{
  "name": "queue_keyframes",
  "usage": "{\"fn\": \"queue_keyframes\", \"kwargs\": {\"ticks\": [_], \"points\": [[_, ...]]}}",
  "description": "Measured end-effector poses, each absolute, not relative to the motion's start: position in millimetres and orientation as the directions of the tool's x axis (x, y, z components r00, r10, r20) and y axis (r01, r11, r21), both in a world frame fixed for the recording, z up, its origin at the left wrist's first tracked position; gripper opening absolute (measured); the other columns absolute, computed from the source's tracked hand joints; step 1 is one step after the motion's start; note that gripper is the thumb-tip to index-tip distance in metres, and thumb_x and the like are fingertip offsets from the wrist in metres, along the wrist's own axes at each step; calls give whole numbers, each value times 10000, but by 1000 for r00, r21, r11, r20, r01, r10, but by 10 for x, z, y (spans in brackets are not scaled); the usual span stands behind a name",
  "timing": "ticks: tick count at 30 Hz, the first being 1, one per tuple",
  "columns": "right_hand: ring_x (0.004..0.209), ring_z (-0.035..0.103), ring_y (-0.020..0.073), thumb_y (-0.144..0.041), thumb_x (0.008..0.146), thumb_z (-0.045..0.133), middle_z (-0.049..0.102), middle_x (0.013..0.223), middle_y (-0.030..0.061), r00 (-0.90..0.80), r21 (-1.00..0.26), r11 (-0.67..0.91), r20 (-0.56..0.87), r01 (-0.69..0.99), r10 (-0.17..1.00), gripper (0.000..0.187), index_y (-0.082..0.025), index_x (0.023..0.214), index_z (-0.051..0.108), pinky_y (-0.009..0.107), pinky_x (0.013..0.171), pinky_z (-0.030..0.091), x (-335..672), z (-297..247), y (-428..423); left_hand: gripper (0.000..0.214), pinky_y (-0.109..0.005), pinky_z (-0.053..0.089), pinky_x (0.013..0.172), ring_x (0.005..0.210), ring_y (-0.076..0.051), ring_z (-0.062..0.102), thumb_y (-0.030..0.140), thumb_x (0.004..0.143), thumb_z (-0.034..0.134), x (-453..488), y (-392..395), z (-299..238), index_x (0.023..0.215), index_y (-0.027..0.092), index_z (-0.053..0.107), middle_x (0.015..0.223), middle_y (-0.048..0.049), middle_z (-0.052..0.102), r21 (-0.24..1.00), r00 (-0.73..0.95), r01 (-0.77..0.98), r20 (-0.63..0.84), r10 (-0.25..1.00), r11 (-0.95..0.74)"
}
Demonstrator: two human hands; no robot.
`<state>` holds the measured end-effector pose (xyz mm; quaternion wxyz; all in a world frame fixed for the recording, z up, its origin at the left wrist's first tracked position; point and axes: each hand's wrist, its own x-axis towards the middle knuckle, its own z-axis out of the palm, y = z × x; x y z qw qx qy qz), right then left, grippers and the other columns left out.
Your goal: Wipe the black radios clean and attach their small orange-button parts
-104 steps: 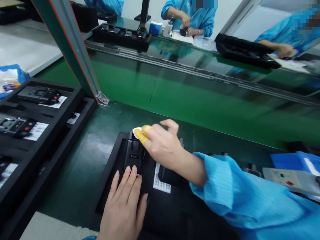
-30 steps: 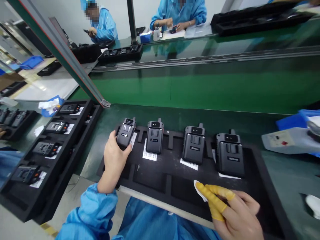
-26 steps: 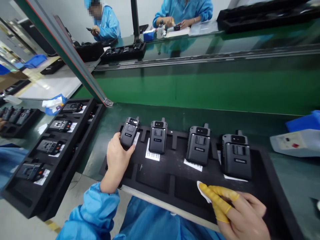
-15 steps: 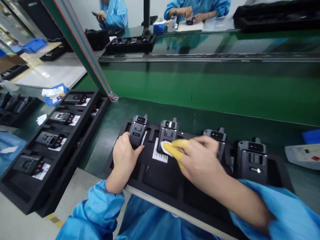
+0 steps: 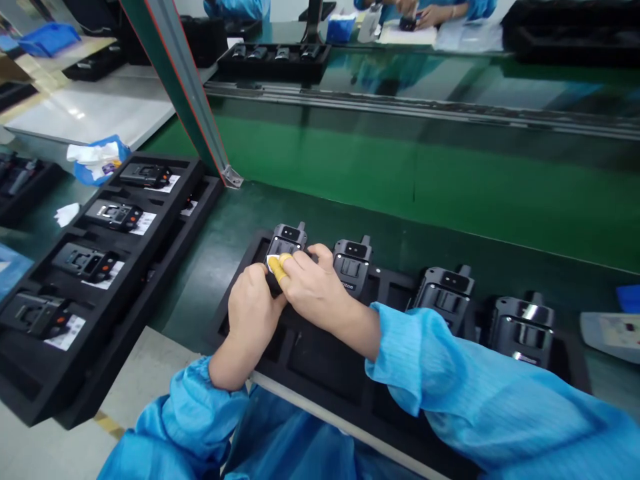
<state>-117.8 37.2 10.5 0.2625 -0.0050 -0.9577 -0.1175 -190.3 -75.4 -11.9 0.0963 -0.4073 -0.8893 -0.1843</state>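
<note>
A black foam tray (image 5: 320,353) lies before me with handheld radios in its slots. My left hand (image 5: 250,320) is closed around the lower left side of the leftmost radio (image 5: 290,233). Yellow finger covers (image 5: 278,271) sit on fingers of my right hand (image 5: 320,290), which pinches a small white wipe (image 5: 272,261) against that same radio's back. Much of this radio is hidden by both hands. Just right of my right hand stands the second radio (image 5: 352,252). Beyond my right sleeve are a third radio (image 5: 447,283) and a fourth radio (image 5: 523,323).
Stacked foam trays (image 5: 107,267) with more radios and white labels stand at left, beside a blue bin (image 5: 103,167) of wipes. A metal post (image 5: 193,93) rises behind them. Across the green divider (image 5: 320,153), a co-worker's hands (image 5: 433,15) handle a small dark object.
My right hand has moved left with the wipe, from the second radio to the leftmost one. My left hand stays at the leftmost radio. The view has shifted slightly.
</note>
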Motion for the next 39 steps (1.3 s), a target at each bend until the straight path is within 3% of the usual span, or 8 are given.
{"fn": "queue_keyframes", "kwargs": {"ticks": [5, 11, 13, 15, 17, 23, 30, 39], "points": [[707, 459, 160, -79, 860, 444, 556, 663, 8, -878, 256, 964, 476, 76, -57, 268, -169, 701, 640, 385, 868, 238, -1064, 132, 385, 319, -334, 480, 624, 719, -247, 619, 225, 713, 689, -1887, -755, -97, 903, 200, 434, 768, -34, 576, 293, -675, 738, 284, 681, 608], [697, 477, 145, -47, 835, 457, 619, 738, 26, -867, 176, 966, 492, 188, 79, 250, -171, 759, 659, 378, 848, 248, -527, 343, 473, 394, -371, 474, 725, 817, -271, 616, 255, 639, 766, -1876, -729, 12, 874, 209, 453, 791, -28, 566, 451, -768, 619, 173, 617, 643], [679, 481, 140, -41, 820, 445, 619, 736, 29, -856, 127, 963, 496, 237, 145, 266, -178, 735, 658, 370, 830, 265, -266, 412, 479, 421, -377, 457, 770, 832, -264, 607, 240, 580, 791, -1902, -728, 78, 849, 216, 467, 765, -2, 550, 652, -851, 435, 71, 521, 621], [649, 476, 132, -31, 792, 438, 606, 698, 20, -840, 78, 955, 501, 284, 209, 285, -188, 660, 636, 361, 815, 281, -7, 439, 454, 480, -346, 445, 796, 820, -222, 598, 220, 491, 824, -1938, -728, 145, 832, 220, 486, 769, 21, 554, 891, -902, 110, -97, 421, 440], [630, 473, 125, -22, 754, 439, 594, 672, 11, -816, 26, 942, 509, 334, 275, 288, -196, 600, 608, 349, 804, 296, 223, 417, 402, 482, -302, 453, 768, 758, -168, 593, 233, 466, 826, -1967, -716, 198, 811, 215, 491, 765, 36, 568, 963, -876, -181, -250, 412, 199], [616, 471, 124, -17, 657, 443, 552, 626, -3, -720, -174, 886, 527, 429, 452, 256, -211, 539, 559, 339, 794, 328, 638, 241, 180, 210, -273, 514, 602, 626, -156, 625, 329, 732, 643, -1930, -571, 256, 789, 146, 559, 709, -45, 639, 835, -677, -549, -453, 580, 11], [617, 488, 116, -37, 704, 446, 554, 633, -4, -635, -340, 827, 530, 448, 562, 254, -204, 547, 555, 332, 794, 342, 862, 98, 8, 300, -244, 547, 568, 652, -168, 668, 298, 941, 394, -1950, -504, 227, 944, 73, 594, 776, -133, 683, 692, -579, -721, -576, 578, -32], [628, 528, 138, -82, 751, 447, 564, 668, 9, -713, -186, 895, 548, 406, 437, 223, -220, 634, 578, 342, 750, 358, 1199, 29, 83, 437, -321, 580, 706, 728, -209, 705, 298, 984, 264, -1916, -545, 194, 1237, 4, 466, 870, -200, 689, 718, -650, -693, -584, 485, -65]]}}
